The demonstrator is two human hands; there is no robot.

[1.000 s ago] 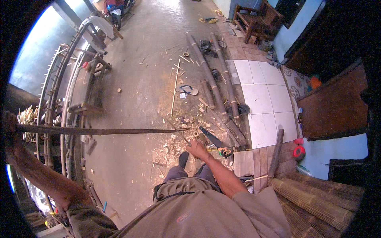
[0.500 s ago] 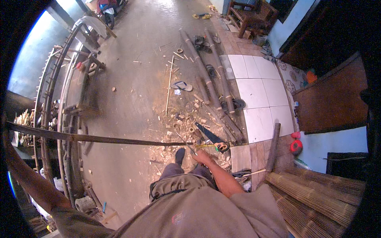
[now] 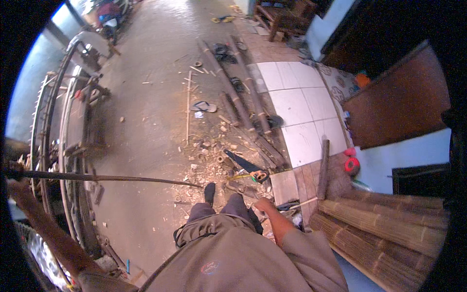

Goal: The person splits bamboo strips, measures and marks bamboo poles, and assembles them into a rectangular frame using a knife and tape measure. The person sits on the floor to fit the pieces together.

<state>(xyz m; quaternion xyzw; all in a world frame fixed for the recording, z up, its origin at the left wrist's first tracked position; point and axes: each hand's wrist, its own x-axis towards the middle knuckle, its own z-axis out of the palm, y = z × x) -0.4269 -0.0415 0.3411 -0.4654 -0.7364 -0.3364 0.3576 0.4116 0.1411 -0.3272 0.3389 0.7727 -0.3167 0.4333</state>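
Right grip [image 3: 265, 204] pulled back from the strip's tip; now low, outside the right leg [image 3: 237, 204], nearer the body than the saw [image 3: 246, 166]. Blurred there; the slim blade seen in it earlier can't be made out. Long dark strip [image 3: 121, 178]: tip dropped, now just beside the dark-shod foot [image 3: 209, 193], well apart from the right grip. Shows slimmer than a second ago, with a slight downward bow. Left grip [image 3: 15, 185], at the rim, sits lower. Whole view swung: floor litter and saw lie further left in frame.
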